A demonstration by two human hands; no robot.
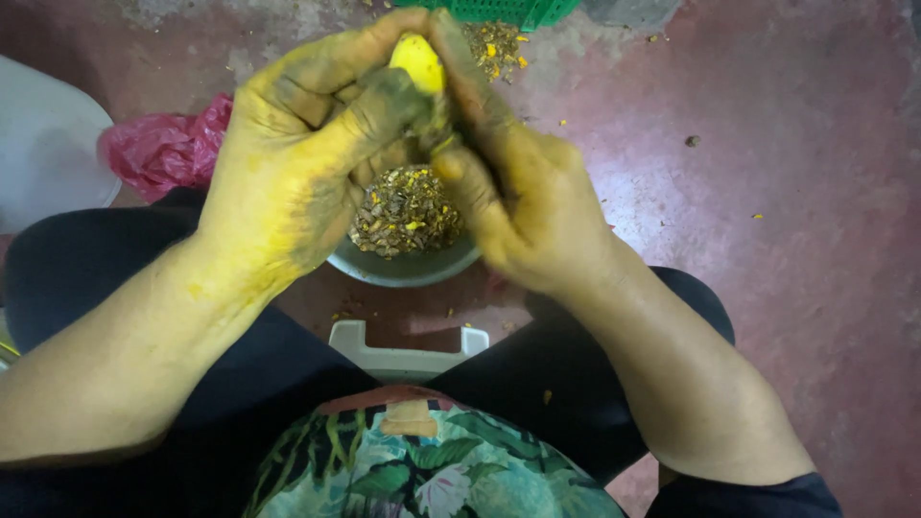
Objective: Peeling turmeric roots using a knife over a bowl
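Nearest to me, the seated person's lap shows a leaf-printed top and dark trousers, with the edge of a pale plastic stool (408,347) between the knees. Above it both forearms rise to meet over a grey bowl (403,269) on the floor, heaped with brown and yellow peelings (405,211).

The left hand (297,163), stained yellow and dark, is curled around a small yellow root (417,62), thumb pressed across its lower part. The right hand (523,206) closes against it from the other side, fingers pinching along the root's edge; whether it holds a blade I cannot tell. The root sits between the two hands, directly over the bowl.

This looks like mid-peel: much of the tip is already bare. The next scrape calls, I judge, for turning the root to bring unpeeled skin round.

Farther off lie a pink plastic bag (163,149), a scrap pile (494,48) and a green basket (499,10).
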